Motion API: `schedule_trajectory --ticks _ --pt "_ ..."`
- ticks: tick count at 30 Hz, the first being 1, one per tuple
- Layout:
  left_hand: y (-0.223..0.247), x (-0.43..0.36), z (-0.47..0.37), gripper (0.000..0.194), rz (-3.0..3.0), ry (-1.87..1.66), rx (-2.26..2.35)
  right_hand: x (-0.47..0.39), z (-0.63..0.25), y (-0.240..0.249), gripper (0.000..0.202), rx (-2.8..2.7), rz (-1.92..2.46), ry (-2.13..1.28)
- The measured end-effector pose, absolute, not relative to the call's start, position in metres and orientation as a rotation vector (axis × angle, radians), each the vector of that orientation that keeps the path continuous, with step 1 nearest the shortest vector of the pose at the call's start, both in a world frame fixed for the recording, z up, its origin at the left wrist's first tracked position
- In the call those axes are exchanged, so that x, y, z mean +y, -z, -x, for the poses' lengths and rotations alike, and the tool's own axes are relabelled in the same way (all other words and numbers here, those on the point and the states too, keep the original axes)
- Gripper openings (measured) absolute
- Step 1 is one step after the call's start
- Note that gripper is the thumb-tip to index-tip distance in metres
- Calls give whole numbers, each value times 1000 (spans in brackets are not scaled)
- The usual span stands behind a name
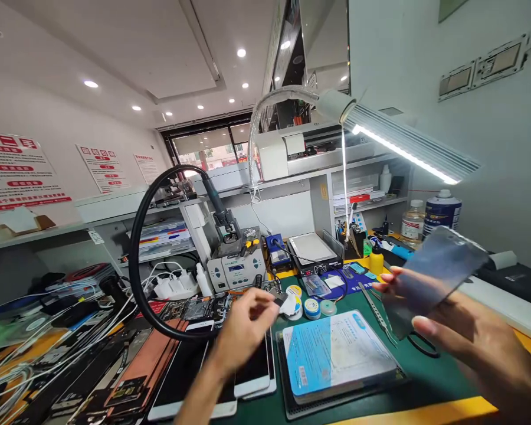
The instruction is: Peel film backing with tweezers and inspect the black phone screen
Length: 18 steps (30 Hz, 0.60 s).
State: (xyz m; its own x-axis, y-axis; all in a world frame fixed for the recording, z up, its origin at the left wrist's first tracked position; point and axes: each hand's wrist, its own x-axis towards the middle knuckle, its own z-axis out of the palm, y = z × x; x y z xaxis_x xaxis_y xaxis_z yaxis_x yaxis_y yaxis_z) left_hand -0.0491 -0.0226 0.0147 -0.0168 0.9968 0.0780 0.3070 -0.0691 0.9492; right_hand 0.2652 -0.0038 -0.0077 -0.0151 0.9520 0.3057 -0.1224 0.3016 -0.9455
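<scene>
My right hand (473,324) holds a thin, see-through rectangular sheet (438,271), tilted above the right side of the green mat (442,383); its fingers show through the sheet. My left hand (248,321) is raised over the tablets, its thumb and fingertips close together beside a small dark piece with white paper (287,303). Whether its fingertips grip that piece is unclear. Between the hands lies a blue and white printed packet (336,354) on a dark pad. Under my left hand are white-edged tablets (254,372).
Round spools (312,307), tweezers (376,310) and a yellow bottle (376,260) sit behind the packet. A soldering station (239,268) stands at the back; a black hose (135,254) arches on the left. A lit lamp (407,141) hangs above. Phone parts crowd the left.
</scene>
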Motion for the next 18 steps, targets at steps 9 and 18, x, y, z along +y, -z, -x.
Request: schedule_trajectory --ticks 9,18 --pt "-8 79 67 32 -1997 -77 2034 1 -246 30 58 -1249 659 -1540" --pt "-23 91 60 34 -2034 312 2078 -3 -250 20 67 -1239 684 -1559"
